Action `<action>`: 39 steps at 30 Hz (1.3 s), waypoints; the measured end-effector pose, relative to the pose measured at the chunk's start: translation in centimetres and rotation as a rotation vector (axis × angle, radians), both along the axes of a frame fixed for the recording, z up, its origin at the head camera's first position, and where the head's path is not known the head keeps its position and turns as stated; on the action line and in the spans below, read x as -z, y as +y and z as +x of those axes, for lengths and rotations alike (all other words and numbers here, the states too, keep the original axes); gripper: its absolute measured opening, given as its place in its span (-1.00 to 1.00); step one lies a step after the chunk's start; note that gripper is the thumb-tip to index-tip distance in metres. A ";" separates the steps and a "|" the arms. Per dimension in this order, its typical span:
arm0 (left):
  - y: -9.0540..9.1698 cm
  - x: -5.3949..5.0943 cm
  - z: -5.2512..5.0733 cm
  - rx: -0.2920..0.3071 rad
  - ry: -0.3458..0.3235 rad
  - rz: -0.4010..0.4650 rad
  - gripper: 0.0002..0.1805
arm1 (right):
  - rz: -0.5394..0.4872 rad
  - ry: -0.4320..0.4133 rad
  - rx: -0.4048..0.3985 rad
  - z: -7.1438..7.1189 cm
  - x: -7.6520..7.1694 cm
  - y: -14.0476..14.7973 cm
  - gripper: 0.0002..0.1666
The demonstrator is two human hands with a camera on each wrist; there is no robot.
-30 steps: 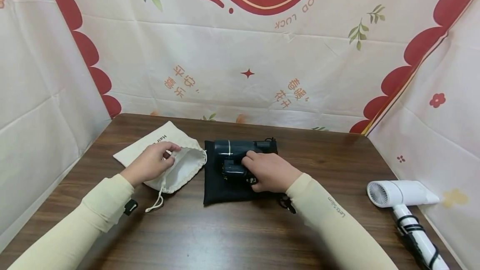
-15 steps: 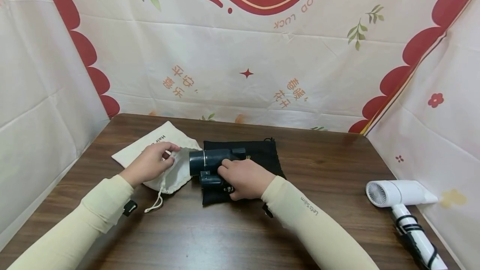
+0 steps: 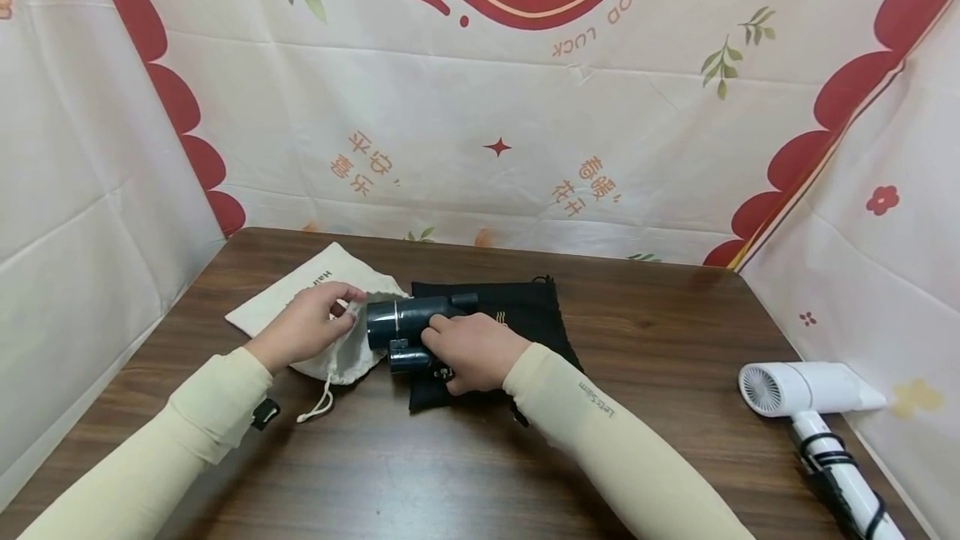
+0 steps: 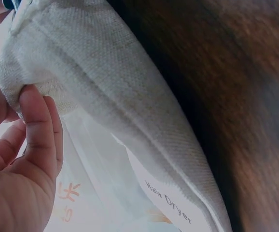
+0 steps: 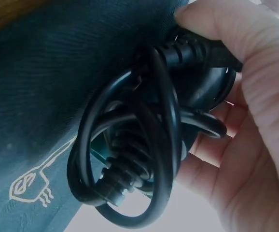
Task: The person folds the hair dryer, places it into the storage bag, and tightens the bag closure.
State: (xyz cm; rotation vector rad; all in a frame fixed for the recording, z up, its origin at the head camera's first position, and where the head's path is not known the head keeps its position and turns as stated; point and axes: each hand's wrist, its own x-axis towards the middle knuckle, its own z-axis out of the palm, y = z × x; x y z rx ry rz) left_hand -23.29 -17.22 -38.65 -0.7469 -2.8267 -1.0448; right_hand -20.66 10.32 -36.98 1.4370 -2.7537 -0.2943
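In the head view the left hand [image 3: 309,323] pinches the rim of a cream drawstring bag [image 3: 288,290], whose mouth faces right. The left wrist view shows the fingers of that hand [image 4: 28,150] at the edge of the cloth bag [image 4: 110,82]. A dark blue hair dryer [image 3: 405,319] is gripped by the right hand [image 3: 480,350], its barrel end at the bag's mouth. Close up in the right wrist view, the right hand [image 5: 245,96] curls round the dryer's handle, beside a bundled black cord [image 5: 166,111].
A black pouch [image 3: 525,307] lies flat under and beyond the right hand. At the right edge of the wooden table [image 3: 420,473] lies a white hair dryer [image 3: 817,388] with its cord wound round the handle. Printed cloth [image 3: 450,107] hangs behind and at both sides.
The right hand has carried the dark blue dryer left, off the middle of the black pouch to the cream bag's mouth. The left hand has stayed at the bag's rim.
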 end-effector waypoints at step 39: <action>0.7 -0.6 0.4 -0.014 0.039 0.055 -0.67 | 0.036 -0.005 0.103 -0.8 0.2 -4.6 -0.40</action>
